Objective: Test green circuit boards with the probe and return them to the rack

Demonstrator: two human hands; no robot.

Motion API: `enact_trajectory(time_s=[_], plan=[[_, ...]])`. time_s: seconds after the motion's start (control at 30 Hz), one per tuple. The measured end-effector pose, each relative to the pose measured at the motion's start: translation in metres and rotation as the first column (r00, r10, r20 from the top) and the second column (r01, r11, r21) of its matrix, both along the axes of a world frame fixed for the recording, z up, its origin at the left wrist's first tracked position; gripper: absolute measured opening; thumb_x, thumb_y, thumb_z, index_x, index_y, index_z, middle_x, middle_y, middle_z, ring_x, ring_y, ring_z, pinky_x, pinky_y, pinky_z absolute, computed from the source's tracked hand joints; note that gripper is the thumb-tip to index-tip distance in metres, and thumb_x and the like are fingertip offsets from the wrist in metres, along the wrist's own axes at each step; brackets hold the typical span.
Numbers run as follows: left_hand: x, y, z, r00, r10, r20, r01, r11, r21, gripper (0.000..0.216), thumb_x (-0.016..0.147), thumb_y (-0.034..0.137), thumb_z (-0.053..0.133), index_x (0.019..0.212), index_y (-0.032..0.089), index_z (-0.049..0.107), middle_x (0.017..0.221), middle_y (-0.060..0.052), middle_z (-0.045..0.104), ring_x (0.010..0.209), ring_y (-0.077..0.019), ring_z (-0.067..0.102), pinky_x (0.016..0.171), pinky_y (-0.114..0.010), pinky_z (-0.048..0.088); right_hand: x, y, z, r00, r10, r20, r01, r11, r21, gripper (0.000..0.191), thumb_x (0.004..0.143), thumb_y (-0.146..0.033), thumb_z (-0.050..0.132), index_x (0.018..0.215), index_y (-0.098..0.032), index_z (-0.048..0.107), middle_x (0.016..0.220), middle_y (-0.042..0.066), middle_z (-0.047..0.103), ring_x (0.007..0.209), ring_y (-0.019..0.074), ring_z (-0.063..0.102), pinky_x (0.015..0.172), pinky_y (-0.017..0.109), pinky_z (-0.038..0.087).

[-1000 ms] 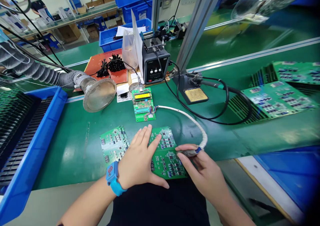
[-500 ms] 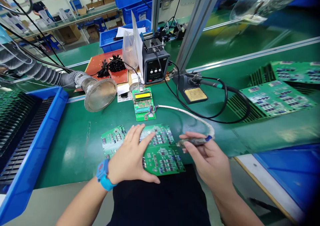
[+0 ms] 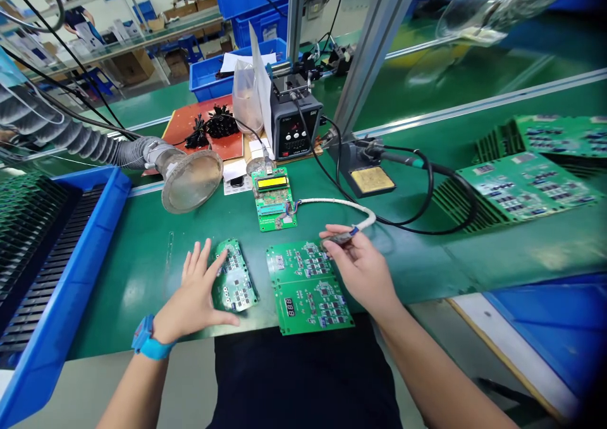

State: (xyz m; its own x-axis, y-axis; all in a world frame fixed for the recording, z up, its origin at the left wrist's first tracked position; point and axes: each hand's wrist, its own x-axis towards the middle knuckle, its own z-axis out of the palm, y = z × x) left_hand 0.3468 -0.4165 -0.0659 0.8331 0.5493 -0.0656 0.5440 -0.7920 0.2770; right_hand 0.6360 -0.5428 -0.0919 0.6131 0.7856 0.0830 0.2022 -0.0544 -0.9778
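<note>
Two green circuit boards lie near the bench's front edge. My left hand (image 3: 192, 296) rests flat with spread fingers on the left circuit board (image 3: 234, 277), covering its left part. The larger right circuit board (image 3: 308, 287) lies uncovered beside it. My right hand (image 3: 360, 261) hovers at that board's upper right corner and pinches a small probe connector (image 3: 340, 238) on a white sleeved cable (image 3: 341, 204). The cable runs back to a small programmer board with a yellow display (image 3: 274, 198).
A fume extractor funnel (image 3: 190, 179) on a ribbed hose sits at left, above a blue slotted tray (image 3: 52, 252). A soldering station (image 3: 296, 122) and iron stand (image 3: 367, 173) are behind. Stacks of green boards (image 3: 526, 182) lie at right; a blue bin (image 3: 559, 334) sits lower right.
My left hand slid off the right board to the left one. My right hand lifted the probe connector from the board's lower right up to its upper right corner.
</note>
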Motion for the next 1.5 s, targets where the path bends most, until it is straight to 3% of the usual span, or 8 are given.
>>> enact_trajectory(time_s=[0.13,0.23,0.33,0.57,0.97,1.23,1.37,1.5], plan=[[0.058,-0.031,0.017,0.979,-0.094,0.182,0.093,0.996,0.014,0.092,0.076,0.074,0.057,0.146,0.022,0.027,0.157,-0.018,0.011,0.144,-0.0422,-0.002,0.111,-0.068,0.012,-0.002,0.001,-0.001,0.998,-0.003,0.060,0.003,1.000,-0.012,0.029,0.088,-0.037,0.056,0.113,-0.022,0.058,0.104,0.008,0.068,0.092,0.0214,0.064,0.084,0.039,0.052],[0.097,-0.050,0.018,0.951,-0.228,0.209,0.245,0.967,-0.061,0.102,0.068,0.078,0.061,0.144,0.016,0.034,0.156,-0.020,0.018,0.143,-0.0423,0.001,0.112,-0.067,0.013,-0.003,0.002,0.000,0.991,-0.013,0.130,0.014,1.000,-0.012,0.028,0.089,-0.036,0.056,0.112,-0.021,0.058,0.103,0.009,0.068,0.093,0.0219,0.064,0.084,0.040,0.051],[0.114,-0.058,0.010,0.950,-0.241,0.200,0.263,0.961,-0.092,0.107,0.064,0.078,0.066,0.142,0.011,0.037,0.154,-0.022,0.021,0.143,-0.0429,0.004,0.112,-0.066,0.013,-0.002,0.003,0.002,0.983,0.003,0.185,0.001,1.000,-0.018,0.027,0.088,-0.037,0.056,0.110,-0.020,0.059,0.101,0.009,0.068,0.091,0.0220,0.066,0.083,0.039,0.053],[0.112,-0.058,0.000,0.949,-0.211,0.235,0.237,0.967,-0.089,0.101,0.064,0.072,0.072,0.138,0.011,0.041,0.153,-0.022,0.025,0.144,-0.0407,0.007,0.113,-0.066,0.013,0.001,0.007,0.005,0.981,0.033,0.191,-0.024,0.998,-0.052,0.027,0.086,-0.036,0.056,0.107,-0.019,0.059,0.094,0.009,0.070,0.080,0.0207,0.067,0.074,0.036,0.055],[0.113,-0.059,0.000,0.945,-0.191,0.266,0.230,0.965,-0.126,0.093,0.061,0.069,0.076,0.128,0.012,0.046,0.151,-0.023,0.030,0.144,-0.0404,0.009,0.113,-0.066,0.012,0.002,0.007,0.004,0.986,0.043,0.164,-0.036,0.998,-0.043,0.023,0.086,-0.037,0.056,0.100,-0.020,0.059,0.095,0.009,0.069,0.084,0.0212,0.067,0.076,0.036,0.055],[0.110,-0.057,-0.001,0.937,-0.206,0.283,0.248,0.961,-0.120,0.093,0.061,0.067,0.077,0.128,0.012,0.043,0.150,-0.024,0.030,0.144,-0.0409,0.008,0.113,-0.067,0.011,-0.001,0.007,0.005,0.987,0.045,0.154,-0.038,0.998,-0.049,0.022,0.086,-0.038,0.056,0.100,-0.020,0.058,0.094,0.009,0.069,0.084,0.0218,0.067,0.077,0.037,0.055],[0.108,-0.058,-0.003,0.928,-0.188,0.322,0.239,0.963,-0.127,0.110,0.058,0.067,0.079,0.140,0.012,0.029,0.151,-0.025,0.028,0.144,-0.0396,0.007,0.112,-0.067,0.010,-0.002,0.007,0.006,0.981,0.037,0.188,-0.028,0.998,-0.049,0.021,0.086,-0.037,0.056,0.100,-0.020,0.058,0.095,0.009,0.069,0.083,0.0214,0.067,0.077,0.037,0.055],[0.107,-0.059,-0.002,0.932,-0.192,0.306,0.241,0.962,-0.129,0.084,0.059,0.067,0.079,0.124,0.020,0.054,0.155,-0.021,0.019,0.143,-0.0438,0.003,0.109,-0.071,0.003,-0.003,0.006,0.006,0.980,0.039,0.197,-0.030,0.998,-0.049,0.021,0.086,-0.036,0.055,0.100,-0.020,0.058,0.094,0.009,0.069,0.083,0.0214,0.067,0.076,0.037,0.055]])
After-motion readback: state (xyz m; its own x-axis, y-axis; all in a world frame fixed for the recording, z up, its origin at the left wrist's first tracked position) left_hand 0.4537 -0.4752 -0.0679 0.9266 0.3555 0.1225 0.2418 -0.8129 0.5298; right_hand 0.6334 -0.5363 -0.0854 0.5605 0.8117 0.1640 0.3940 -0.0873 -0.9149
